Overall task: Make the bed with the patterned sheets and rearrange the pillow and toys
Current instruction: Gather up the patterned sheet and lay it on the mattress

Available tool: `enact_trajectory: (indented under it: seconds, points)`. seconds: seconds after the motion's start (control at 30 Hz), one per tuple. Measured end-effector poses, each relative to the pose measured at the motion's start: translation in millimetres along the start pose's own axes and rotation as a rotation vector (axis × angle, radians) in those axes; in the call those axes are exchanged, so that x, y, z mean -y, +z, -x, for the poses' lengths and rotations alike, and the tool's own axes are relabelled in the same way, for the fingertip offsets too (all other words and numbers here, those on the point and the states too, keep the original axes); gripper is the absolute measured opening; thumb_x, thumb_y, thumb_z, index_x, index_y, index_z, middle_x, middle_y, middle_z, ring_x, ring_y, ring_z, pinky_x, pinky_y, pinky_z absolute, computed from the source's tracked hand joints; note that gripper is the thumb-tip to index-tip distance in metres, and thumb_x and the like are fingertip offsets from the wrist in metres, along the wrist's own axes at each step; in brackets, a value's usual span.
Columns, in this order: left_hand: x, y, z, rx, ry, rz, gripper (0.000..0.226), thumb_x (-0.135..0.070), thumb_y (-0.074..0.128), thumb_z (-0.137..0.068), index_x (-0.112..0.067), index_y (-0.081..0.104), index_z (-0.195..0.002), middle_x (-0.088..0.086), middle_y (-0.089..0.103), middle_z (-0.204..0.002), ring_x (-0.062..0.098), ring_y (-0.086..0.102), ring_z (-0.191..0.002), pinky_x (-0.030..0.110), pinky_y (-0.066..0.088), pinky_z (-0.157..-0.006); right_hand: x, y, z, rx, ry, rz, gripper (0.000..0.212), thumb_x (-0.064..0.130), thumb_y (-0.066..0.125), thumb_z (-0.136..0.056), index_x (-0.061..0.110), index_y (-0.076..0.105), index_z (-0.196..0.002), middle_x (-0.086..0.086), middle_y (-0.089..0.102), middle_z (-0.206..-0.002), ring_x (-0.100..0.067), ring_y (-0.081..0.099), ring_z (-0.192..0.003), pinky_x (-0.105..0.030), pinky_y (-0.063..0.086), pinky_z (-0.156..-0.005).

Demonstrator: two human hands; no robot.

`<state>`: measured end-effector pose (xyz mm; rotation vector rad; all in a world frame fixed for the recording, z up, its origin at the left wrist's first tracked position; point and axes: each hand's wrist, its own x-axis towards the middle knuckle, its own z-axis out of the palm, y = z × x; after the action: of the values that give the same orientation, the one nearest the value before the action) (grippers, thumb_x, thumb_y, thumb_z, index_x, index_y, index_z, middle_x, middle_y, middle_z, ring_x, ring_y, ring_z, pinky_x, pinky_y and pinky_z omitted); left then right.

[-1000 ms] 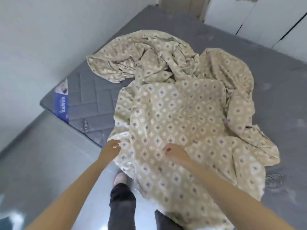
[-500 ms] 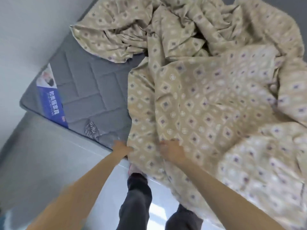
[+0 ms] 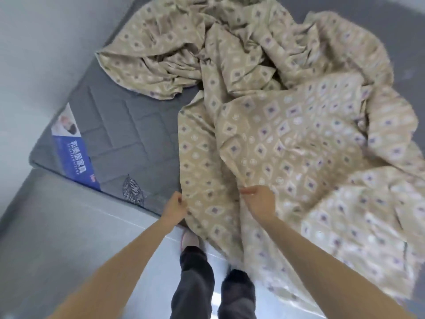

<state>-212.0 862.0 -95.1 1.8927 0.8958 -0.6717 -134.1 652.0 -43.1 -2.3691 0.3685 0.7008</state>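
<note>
Patterned sheet [image 3: 287, 134] lies crumpled, running diagonally across the mattress [image 3: 128, 139]; left hand [image 3: 175, 207] and right hand [image 3: 261, 202] fingers pinch its near edge.

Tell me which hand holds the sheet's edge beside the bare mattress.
The left hand: it pinches the patterned sheet at its border with the grey mattress; the right hand grips a fold further in, fabric on both sides.

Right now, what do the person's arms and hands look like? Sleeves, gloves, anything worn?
The left forearm and right forearm are bare, with no sleeves in view. The left hand and right hand show no gloves, watch or rings, though the picture is blurry. Below are dark grey trousers and a pink slipper.
</note>
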Motion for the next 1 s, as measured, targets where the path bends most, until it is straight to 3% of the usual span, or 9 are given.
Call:
enact_trajectory:
  seconds: [0.1,0.2,0.43,0.57,0.67,0.77,0.87,0.93,1.0]
  points:
    - [-22,-15,28,-0.094,0.193,-0.016,0.022,-0.013,0.043,-0.098,-0.020,0.037,-0.079,-0.001,0.049,-0.069,0.010,0.047,-0.059,0.015,0.035,-0.049,22,-30,12,-0.056,-0.073,0.033,0.024,0.013,0.057,-0.087,0.021,0.077,-0.098,0.007,0.073,-0.100,-0.001,0.052,-0.060,-0.005,0.035,-0.047]
    - [-44,-29,59,-0.197,0.286,0.010,0.012,-0.016,0.040,-0.100,-0.014,0.040,-0.088,0.015,0.058,-0.075,0.023,0.050,-0.065,0.031,0.035,-0.058,41,-57,25,-0.124,-0.156,0.021,0.027,0.008,0.054,-0.088,0.018,0.077,-0.098,0.004,0.073,-0.098,-0.003,0.054,-0.065,-0.004,0.033,-0.047]
    - [-91,-89,136,-0.436,0.367,0.314,0.007,-0.012,0.037,-0.101,-0.012,0.043,-0.099,0.003,0.050,-0.081,0.021,0.048,-0.073,0.029,0.036,-0.059,70,-126,62,-0.153,-0.286,-0.039,0.027,0.001,0.049,-0.090,0.005,0.068,-0.109,-0.007,0.067,-0.109,-0.021,0.061,-0.097,-0.022,0.043,-0.078]
    - [-110,-140,173,-0.504,0.393,0.417,0.006,-0.014,0.040,-0.101,-0.015,0.046,-0.103,0.003,0.049,-0.077,0.013,0.044,-0.060,0.015,0.036,-0.045,97,-153,83,0.087,-0.405,0.180,0.027,0.000,0.050,-0.086,0.005,0.062,-0.109,-0.010,0.062,-0.108,-0.023,0.058,-0.102,-0.021,0.042,-0.072]
    - [-118,-173,191,-0.522,0.386,0.398,0.009,-0.022,0.044,-0.100,-0.021,0.050,-0.106,-0.002,0.052,-0.070,0.009,0.045,-0.058,0.017,0.035,-0.044,122,-151,105,0.277,-0.514,0.228,0.031,0.003,0.056,-0.085,0.003,0.068,-0.113,-0.006,0.066,-0.110,-0.023,0.059,-0.111,-0.019,0.043,-0.084]
    - [-122,-195,197,-0.511,0.390,0.390,0.013,-0.023,0.044,-0.100,-0.021,0.054,-0.108,-0.003,0.053,-0.069,0.007,0.047,-0.061,0.019,0.035,-0.050,151,-135,128,0.481,-0.531,0.376,0.025,0.016,0.064,-0.086,0.013,0.069,-0.110,0.002,0.063,-0.116,-0.019,0.055,-0.116,-0.029,0.046,-0.098]
    - [-126,-218,195,-0.462,0.383,0.413,0.021,-0.022,0.043,-0.099,-0.018,0.056,-0.115,-0.003,0.054,-0.071,0.009,0.046,-0.063,0.021,0.036,-0.050,174,-108,144,0.684,-0.451,0.513,0.010,0.027,0.073,-0.080,0.026,0.067,-0.088,0.014,0.061,-0.086,-0.011,0.057,-0.089,-0.025,0.050,-0.075]
    - [-127,-236,189,-0.427,0.369,0.432,0.021,-0.024,0.044,-0.098,-0.021,0.057,-0.114,-0.003,0.055,-0.071,0.011,0.044,-0.061,0.021,0.034,-0.047,184,-84,150,0.647,-0.486,0.610,0.018,0.037,0.075,-0.076,0.023,0.064,-0.078,0.010,0.057,-0.074,-0.011,0.054,-0.072,-0.022,0.047,-0.061]
    - [-126,-256,180,-0.393,0.400,0.424,0.019,-0.023,0.044,-0.098,-0.019,0.060,-0.108,0.000,0.057,-0.074,0.013,0.042,-0.059,0.020,0.033,-0.045,195,-60,152,0.534,-0.508,0.598,0.028,0.040,0.071,-0.080,0.013,0.067,-0.086,0.002,0.058,-0.078,-0.014,0.057,-0.074,-0.024,0.048,-0.063]
